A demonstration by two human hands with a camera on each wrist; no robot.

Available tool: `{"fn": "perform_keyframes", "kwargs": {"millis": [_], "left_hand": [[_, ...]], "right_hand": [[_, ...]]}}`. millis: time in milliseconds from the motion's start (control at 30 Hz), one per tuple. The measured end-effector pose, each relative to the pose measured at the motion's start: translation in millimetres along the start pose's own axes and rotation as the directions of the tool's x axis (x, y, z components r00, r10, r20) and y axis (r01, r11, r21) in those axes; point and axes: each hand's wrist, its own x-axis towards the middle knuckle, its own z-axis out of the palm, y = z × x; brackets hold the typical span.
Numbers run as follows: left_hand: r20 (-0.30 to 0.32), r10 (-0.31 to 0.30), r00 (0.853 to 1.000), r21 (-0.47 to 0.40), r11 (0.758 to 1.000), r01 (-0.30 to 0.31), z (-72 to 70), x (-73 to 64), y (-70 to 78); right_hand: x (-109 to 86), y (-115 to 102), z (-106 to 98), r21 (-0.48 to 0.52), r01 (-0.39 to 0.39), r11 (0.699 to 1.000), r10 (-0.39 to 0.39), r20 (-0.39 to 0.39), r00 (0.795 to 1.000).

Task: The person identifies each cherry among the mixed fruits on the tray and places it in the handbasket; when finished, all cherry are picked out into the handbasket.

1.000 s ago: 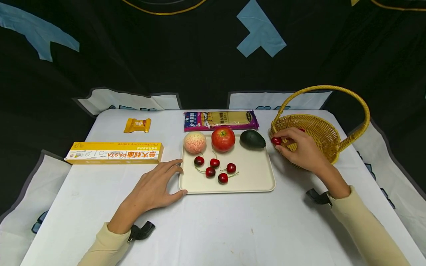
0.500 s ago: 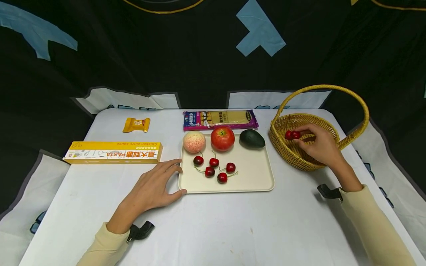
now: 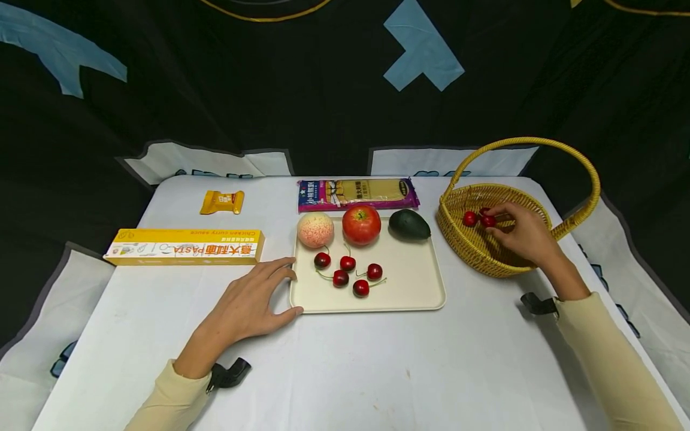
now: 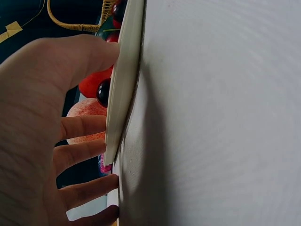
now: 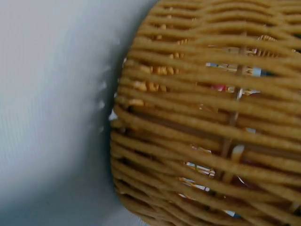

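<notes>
My left hand (image 3: 249, 302) rests at the left edge of a cream tray (image 3: 409, 287), fingers spread and fairly straight. In the left wrist view the thumb (image 4: 96, 54) and fingertips meet the tray's rim (image 4: 124, 70). My right hand (image 3: 525, 233) reaches inside a yellow wicker basket (image 3: 463, 242), thumb and forefinger about a red cherry (image 3: 488, 221). Two more cherries lie close by in the basket, one (image 3: 470, 219) to the left. The right wrist view shows mostly the woven basket wall (image 5: 188, 122), which hides the fingers.
On the tray are a peach (image 3: 315, 230), a red apple (image 3: 362, 225), an avocado (image 3: 409, 225) and several stemmed cherries (image 3: 347, 263). Behind it lies a pasta packet (image 3: 358, 194). A yellow pasta box (image 3: 184, 247) and small gold-wrapped snack (image 3: 222, 202) lie left. The basket's tall handle (image 3: 530, 142) arches up.
My right hand has carried a cherry from the basket's left rim into the basket, moving right and lower beside the others. The left hand stays at the tray's edge.
</notes>
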Motion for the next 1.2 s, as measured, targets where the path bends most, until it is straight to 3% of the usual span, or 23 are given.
{"fn": "perform_keyframes", "kwargs": {"millis": [433, 900, 1200], "left_hand": [[0.001, 0.001, 1.000, -0.009, 1.000, -0.001, 1.7, -1.4, 0.8], [-0.002, 0.001, 1.000, -0.006, 1.000, -0.001, 0.3, -0.6, 0.8], [-0.007, 0.007, 1.000, -0.004, 1.000, -0.007, -0.3, -0.6, 0.4]], "right_hand": [[8.8, 8, -3, -0.040, -0.043, 0.998, 0.047, 0.112, 0.993], [14.7, 12, -2, -0.077, -0.039, 0.996, 0.050, 0.140, 0.989], [12.7, -4, -2, -0.071, -0.037, 0.997, 0.043, 0.088, 0.995]]}}
